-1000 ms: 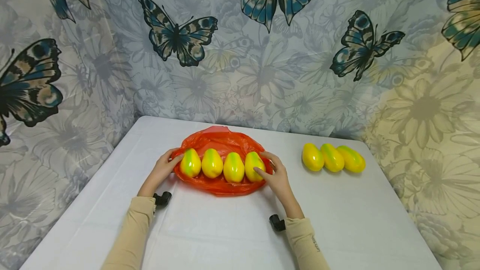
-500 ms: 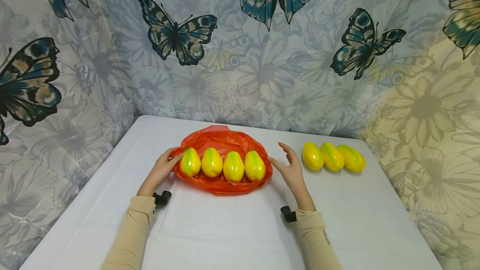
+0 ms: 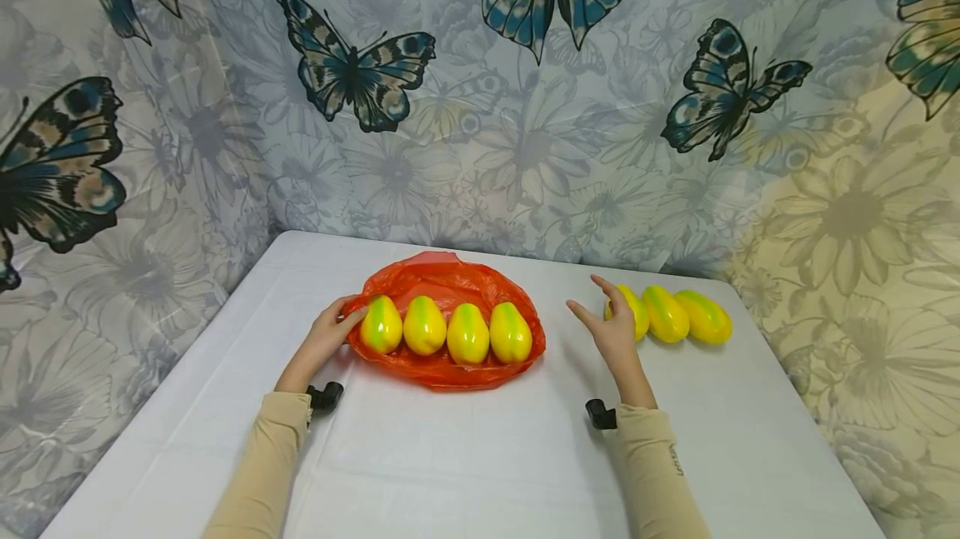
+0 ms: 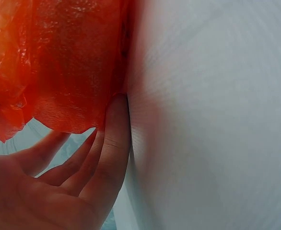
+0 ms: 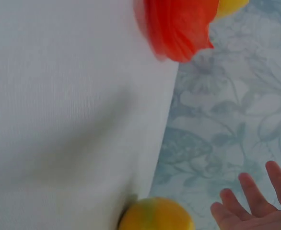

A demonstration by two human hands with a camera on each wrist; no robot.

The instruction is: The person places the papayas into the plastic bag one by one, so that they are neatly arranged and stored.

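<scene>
Landmark: orange bag (image 3: 448, 282), lying flat on the white table (image 3: 465, 456).

Nearest the camera: two beige sleeves (image 3: 258, 472), a black wrist mount at each cuff.

Left hand (image 3: 324, 337) sits at the bag's left end. Head view shows the thumb against the leftmost fruit (image 3: 381, 325); the left wrist view shows the fingers (image 4: 112, 143) fairly straight, lying along the bag's edge on the table. No curl round anything, no pinch visible. Hand is relaxed and touching, not gripping.

Four yellow-green fruits on the bag, one row, side by side: leftmost, second fruit (image 3: 424, 326), third fruit (image 3: 468, 333), fourth fruit (image 3: 511, 332). Neighbours touch or nearly touch.

Right hand (image 3: 615, 327) is right of the bag, clear of it and off the table, fingers spread wide, holding nothing. It is up against the nearest loose fruit (image 3: 637, 311), partly covering it in the head view; cannot tell if there is contact. The right wrist view shows straight fingertips (image 5: 248, 191) with a yellow fruit (image 5: 156, 214) just beside them.

Further right of the bag: two more loose fruits, middle one (image 3: 664, 314) and end one (image 3: 703, 317), in a row with the first.

Behind the bag: butterfly-print curtain (image 3: 525, 106) along the table's far edge.
</scene>
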